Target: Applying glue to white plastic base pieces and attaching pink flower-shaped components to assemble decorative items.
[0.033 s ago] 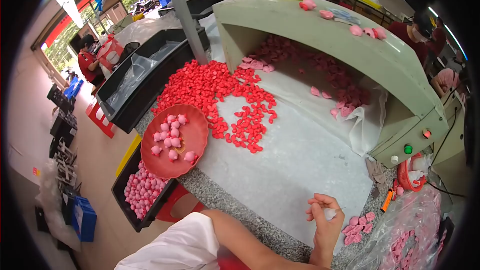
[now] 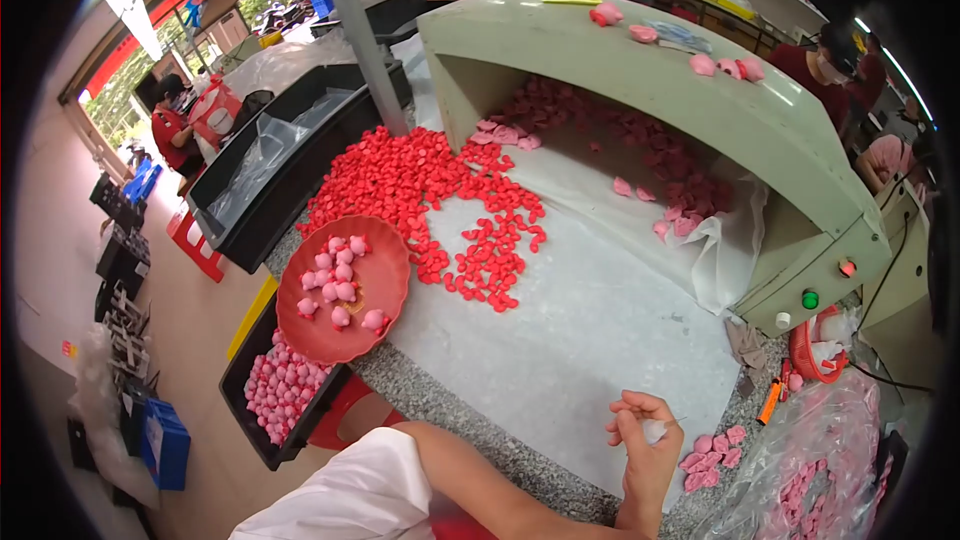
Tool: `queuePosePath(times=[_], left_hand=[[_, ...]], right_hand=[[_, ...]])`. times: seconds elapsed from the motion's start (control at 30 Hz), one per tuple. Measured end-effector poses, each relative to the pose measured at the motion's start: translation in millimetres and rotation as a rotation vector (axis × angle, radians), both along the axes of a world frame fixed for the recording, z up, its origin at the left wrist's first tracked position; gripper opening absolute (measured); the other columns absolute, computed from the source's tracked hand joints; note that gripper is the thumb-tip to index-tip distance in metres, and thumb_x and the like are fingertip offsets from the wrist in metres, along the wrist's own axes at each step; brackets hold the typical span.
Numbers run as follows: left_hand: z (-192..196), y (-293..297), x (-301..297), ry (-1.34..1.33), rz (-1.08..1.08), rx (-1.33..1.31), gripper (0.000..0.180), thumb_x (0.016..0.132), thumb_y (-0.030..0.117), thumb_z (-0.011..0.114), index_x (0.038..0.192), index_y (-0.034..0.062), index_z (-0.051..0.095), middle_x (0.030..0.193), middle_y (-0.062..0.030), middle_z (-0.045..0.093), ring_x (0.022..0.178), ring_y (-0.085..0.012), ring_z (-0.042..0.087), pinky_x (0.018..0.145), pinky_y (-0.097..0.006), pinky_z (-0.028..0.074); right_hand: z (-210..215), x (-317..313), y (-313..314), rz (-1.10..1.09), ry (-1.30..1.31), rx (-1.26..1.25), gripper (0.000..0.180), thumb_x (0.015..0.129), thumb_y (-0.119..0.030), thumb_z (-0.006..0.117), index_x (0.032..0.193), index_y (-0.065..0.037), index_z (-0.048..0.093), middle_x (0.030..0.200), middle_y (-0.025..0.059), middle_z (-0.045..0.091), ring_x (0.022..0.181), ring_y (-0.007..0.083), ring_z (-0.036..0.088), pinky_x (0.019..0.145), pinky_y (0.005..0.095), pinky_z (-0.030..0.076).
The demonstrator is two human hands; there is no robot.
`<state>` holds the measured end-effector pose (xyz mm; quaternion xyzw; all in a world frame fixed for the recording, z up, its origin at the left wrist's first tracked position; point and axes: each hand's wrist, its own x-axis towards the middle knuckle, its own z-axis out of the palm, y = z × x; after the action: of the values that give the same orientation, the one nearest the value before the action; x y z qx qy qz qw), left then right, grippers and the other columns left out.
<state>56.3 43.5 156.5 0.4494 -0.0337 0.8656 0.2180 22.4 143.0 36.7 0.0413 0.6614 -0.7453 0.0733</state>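
At the near right of the worktop my right hand (image 2: pixel 648 445) is raised, palm turned left. Its fingers are curled round a small white piece (image 2: pixel 654 431), and a thin pointed tip sticks out by it. What that piece is I cannot make out. My left forearm (image 2: pixel 490 475) crosses the lower edge from a white sleeve, and its hand is out of view. Beside my right wrist lie several soft pink pieces (image 2: pixel 708 458). Farther off, a heap of small red curved pieces (image 2: pixel 400 180) spreads over the white sheet (image 2: pixel 590 340).
At left a red scalloped dish (image 2: pixel 345 340) holds pink round figures above a black bin (image 2: pixel 240 410). A pale green arched machine (image 2: pixel 640 35) with more pink pieces inside stands beyond. An orange cutter (image 2: pixel 769 404), a red basket (image 2: pixel 830 372) and clear plastic bags (image 2: pixel 800 440) lie right.
The whole view has shifted slightly left and a little down. My right hand keeps the same curled pose round the white piece.
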Motion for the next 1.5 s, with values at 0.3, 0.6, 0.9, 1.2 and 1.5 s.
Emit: queuePosePath(times=[0.3, 0.6, 0.9, 1.2, 1.5], left_hand=[[-112.5, -72.1, -270.0, 0.121, 1.805, -1.495, 0.013, 0.076, 0.003, 0.055, 0.087, 0.0045, 0.063, 0.088, -0.0123, 0.058, 0.078, -0.0268, 0.058, 0.071, -0.034, 0.046], [-171.5, -102.3, -361.4, 0.711, 1.792, -2.041, 0.020, 0.076, 0.024, 0.059, 0.074, 0.0055, 0.066, 0.073, -0.0144, 0.063, 0.074, -0.0325, 0.060, 0.068, -0.041, 0.048], [-130.5, -87.2, -190.3, -0.653, 0.446, -0.822, 0.041, 0.087, 0.007, 0.047, 0.124, -0.0020, 0.034, 0.101, -0.0118, 0.052, 0.093, -0.0216, 0.055, 0.082, -0.027, 0.050], [-164.2, -55.8, -91.5, -0.856, -0.294, -0.514, 0.039, 0.085, 0.002, 0.048, 0.122, 0.0103, 0.042, 0.109, -0.0178, 0.047, 0.099, -0.0314, 0.053, 0.083, -0.032, 0.051], [-178.6, -55.3, -86.2, -0.894, -0.236, -0.460, 0.039, 0.085, 0.000, 0.047, 0.123, 0.0087, 0.041, 0.120, -0.0214, 0.044, 0.111, -0.0354, 0.046, 0.089, -0.035, 0.048]], right_hand=[[-13.4, -13.1, 1.3, -0.086, -0.011, -0.003, 0.020, 0.078, -0.004, 0.058, 0.096, 0.004, 0.055, 0.080, 0.0112, 0.061, 0.060, 0.0127, 0.056, 0.050, 0.0220, 0.044], [-39.5, -51.3, -29.5, 0.039, 0.006, 0.255, 0.017, 0.078, -0.009, 0.060, 0.092, 0.000, 0.059, 0.080, 0.0079, 0.062, 0.067, 0.0112, 0.059, 0.054, 0.0223, 0.046], [-45.3, -78.3, 89.9, -0.665, 0.317, 1.016, 0.018, 0.069, -0.008, 0.063, 0.087, -0.006, 0.062, 0.085, 0.0149, 0.062, 0.079, 0.0315, 0.060, 0.067, 0.0357, 0.047], [-11.8, -46.5, 154.4, -0.608, -0.200, 1.088, 0.029, 0.064, -0.022, 0.069, 0.086, -0.004, 0.062, 0.078, 0.0182, 0.062, 0.074, 0.0342, 0.060, 0.066, 0.0414, 0.046], [-24.8, -54.6, 121.3, -0.384, -0.224, 1.226, 0.026, 0.062, -0.023, 0.070, 0.076, -0.002, 0.064, 0.067, 0.0162, 0.063, 0.059, 0.0257, 0.062, 0.057, 0.0343, 0.047]])
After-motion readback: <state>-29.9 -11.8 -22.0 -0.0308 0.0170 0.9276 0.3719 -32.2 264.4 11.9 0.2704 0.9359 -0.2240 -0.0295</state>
